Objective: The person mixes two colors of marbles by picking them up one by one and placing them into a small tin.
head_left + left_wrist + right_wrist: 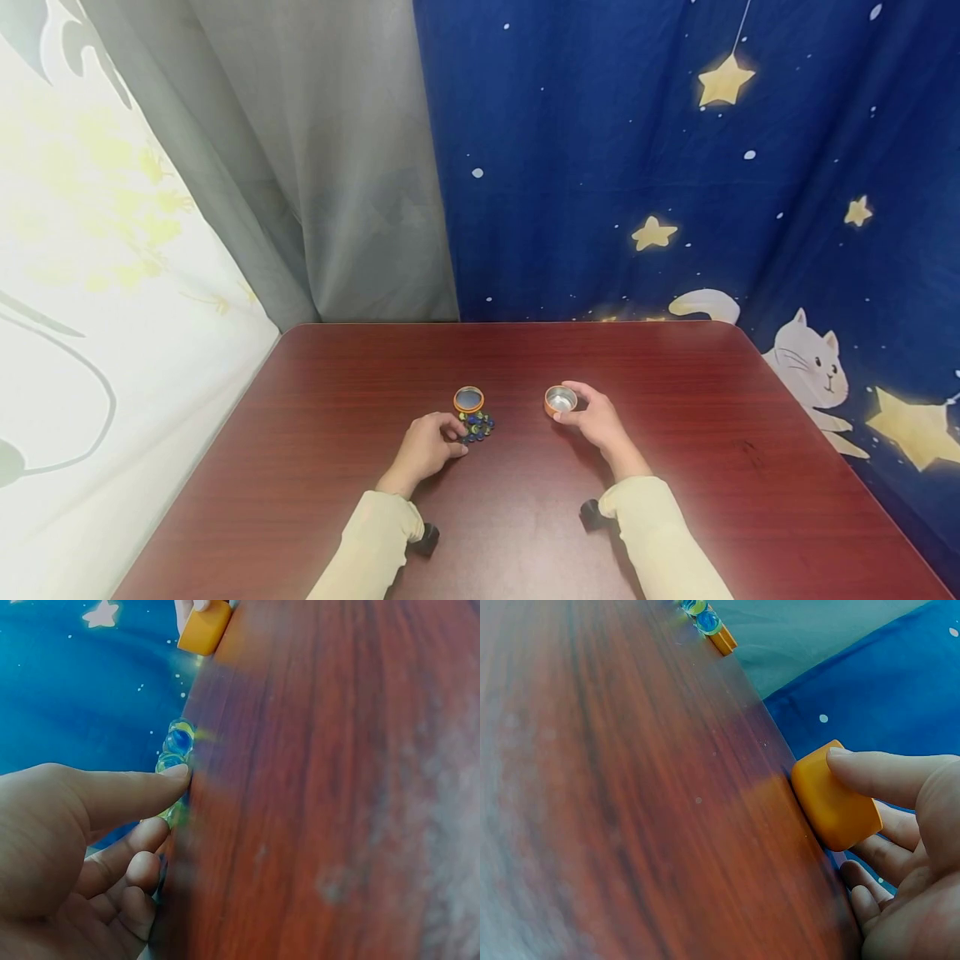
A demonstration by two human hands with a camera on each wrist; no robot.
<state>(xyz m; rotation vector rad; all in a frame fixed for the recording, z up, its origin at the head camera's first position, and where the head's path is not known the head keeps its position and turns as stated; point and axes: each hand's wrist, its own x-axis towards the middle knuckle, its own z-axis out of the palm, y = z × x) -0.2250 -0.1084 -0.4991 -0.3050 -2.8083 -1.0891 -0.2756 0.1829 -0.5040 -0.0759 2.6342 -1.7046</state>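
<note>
A small cluster of clear glass marbles (477,427) with blue and yellow-green swirls lies on the table. My left hand (429,448) is at the cluster's left side, its thumb and bent fingers apart. In the left wrist view the thumb tip overlaps the marbles (178,739), partly hiding them. Just behind the marbles lies a round orange-rimmed lid (468,400), its grey inside facing up. To the right, my right hand (596,417) grips a round orange tin (561,401) between thumb and fingers. The tin stands upright, uncovered, its silver inside bare. Its orange side (832,799) shows in the right wrist view.
The reddish-brown wooden table (495,517) has rounded far corners. Behind it hang a grey curtain (367,167) and a blue curtain (585,125) with stars and a white cat. A pale patterned curtain (97,250) hangs along the left side.
</note>
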